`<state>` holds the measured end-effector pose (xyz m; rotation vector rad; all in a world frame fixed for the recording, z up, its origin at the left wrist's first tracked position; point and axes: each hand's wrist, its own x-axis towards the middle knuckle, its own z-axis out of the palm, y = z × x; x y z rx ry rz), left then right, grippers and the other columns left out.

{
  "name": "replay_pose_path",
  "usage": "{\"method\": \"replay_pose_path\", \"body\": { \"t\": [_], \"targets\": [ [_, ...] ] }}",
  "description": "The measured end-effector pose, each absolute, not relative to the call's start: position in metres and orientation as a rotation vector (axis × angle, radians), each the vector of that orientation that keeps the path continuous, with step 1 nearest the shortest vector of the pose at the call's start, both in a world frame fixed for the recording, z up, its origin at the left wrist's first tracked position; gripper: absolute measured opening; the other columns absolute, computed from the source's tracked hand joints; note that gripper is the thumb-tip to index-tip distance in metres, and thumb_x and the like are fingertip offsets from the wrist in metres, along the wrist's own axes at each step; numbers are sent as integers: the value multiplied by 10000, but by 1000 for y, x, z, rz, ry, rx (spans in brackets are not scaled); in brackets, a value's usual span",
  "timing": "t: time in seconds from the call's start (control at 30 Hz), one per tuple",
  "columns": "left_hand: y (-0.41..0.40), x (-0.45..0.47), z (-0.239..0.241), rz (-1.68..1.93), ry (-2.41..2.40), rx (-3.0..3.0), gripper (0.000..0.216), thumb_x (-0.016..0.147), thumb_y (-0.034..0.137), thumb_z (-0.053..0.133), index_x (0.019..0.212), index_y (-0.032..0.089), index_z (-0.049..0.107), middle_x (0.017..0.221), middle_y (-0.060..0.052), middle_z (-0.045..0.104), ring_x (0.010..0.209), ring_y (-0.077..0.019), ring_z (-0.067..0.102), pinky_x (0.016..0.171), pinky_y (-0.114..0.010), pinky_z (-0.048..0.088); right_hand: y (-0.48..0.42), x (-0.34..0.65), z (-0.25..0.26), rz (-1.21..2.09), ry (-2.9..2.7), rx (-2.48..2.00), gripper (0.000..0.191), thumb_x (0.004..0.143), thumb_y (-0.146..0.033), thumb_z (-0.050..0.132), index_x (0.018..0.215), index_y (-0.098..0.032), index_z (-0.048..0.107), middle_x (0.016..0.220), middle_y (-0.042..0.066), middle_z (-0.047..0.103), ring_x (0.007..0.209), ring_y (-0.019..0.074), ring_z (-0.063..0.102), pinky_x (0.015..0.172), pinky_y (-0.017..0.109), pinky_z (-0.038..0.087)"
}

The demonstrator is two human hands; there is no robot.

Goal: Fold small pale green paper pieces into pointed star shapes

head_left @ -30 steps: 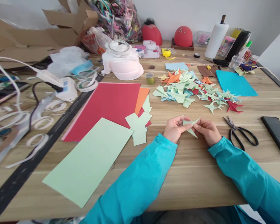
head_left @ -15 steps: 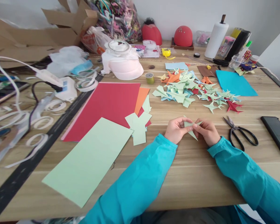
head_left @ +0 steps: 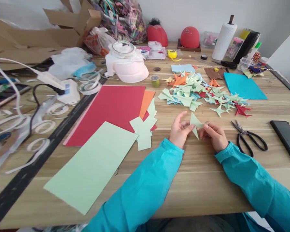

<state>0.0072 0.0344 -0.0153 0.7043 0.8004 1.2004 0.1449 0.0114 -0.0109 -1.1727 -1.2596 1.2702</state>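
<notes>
Together, the left hand (head_left: 180, 132) and right hand (head_left: 214, 135) pinch a small pale-green folded paper piece (head_left: 195, 123) just above the wooden tabletop (head_left: 203, 180), each grip clamped on it, with black scissors (head_left: 250, 138) near the right hand and a heap of folded paper shapes (head_left: 198, 93) beyond.
</notes>
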Motion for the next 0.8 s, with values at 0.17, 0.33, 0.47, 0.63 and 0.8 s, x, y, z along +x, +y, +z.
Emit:
{"method": "replay_pose_path", "body": {
  "t": [0.17, 0.33, 0.47, 0.63, 0.8],
  "targets": [
    [36, 7, -16, 1220, 807, 696, 359, 532, 202, 712, 861, 146, 579, 739, -25, 651, 623, -123, 588, 588, -246, 450, 12, 147, -14, 1338, -1096, -1166, 375, 792, -506, 447, 706, -165, 576, 557, 26, 572, 486, 127, 519, 471, 254, 399],
    [33, 9, -16, 1189, 820, 851, 268, 562, 234, 700, 812, 148, 659, 688, -23, 646, 540, -91, 520, 512, -231, 413, 12, 145, -9, 1314, -1131, -1163, 334, 744, -493, 533, 686, -166, 567, 565, 10, 562, 468, 108, 487, 445, 239, 390],
    [30, 9, -15, 1128, 831, 904, 259, 593, 274, 690, 819, 147, 680, 618, -16, 620, 521, -85, 501, 524, -232, 422, 12, 142, -6, 1364, -1243, -1176, 278, 645, -426, 670, 695, -171, 572, 565, -6, 572, 492, 113, 488, 457, 240, 386],
    [32, 7, -19, 1170, 787, 802, 377, 671, 291, 619, 1038, 203, 612, 813, -31, 631, 631, -111, 570, 552, -237, 455, 14, 144, -12, 1303, -1089, -1207, 230, 678, -389, 651, 688, -166, 598, 529, -12, 556, 454, 103, 465, 416, 230, 343],
    [30, 6, -19, 1211, 797, 1211, 218, 700, 230, 605, 904, 205, 678, 967, -68, 591, 773, -145, 589, 695, -272, 477, 17, 148, -12, 1304, -944, -1181, 198, 666, -342, 663, 660, -153, 600, 495, -12, 546, 410, 93, 442, 388, 228, 339]
  ]
}}
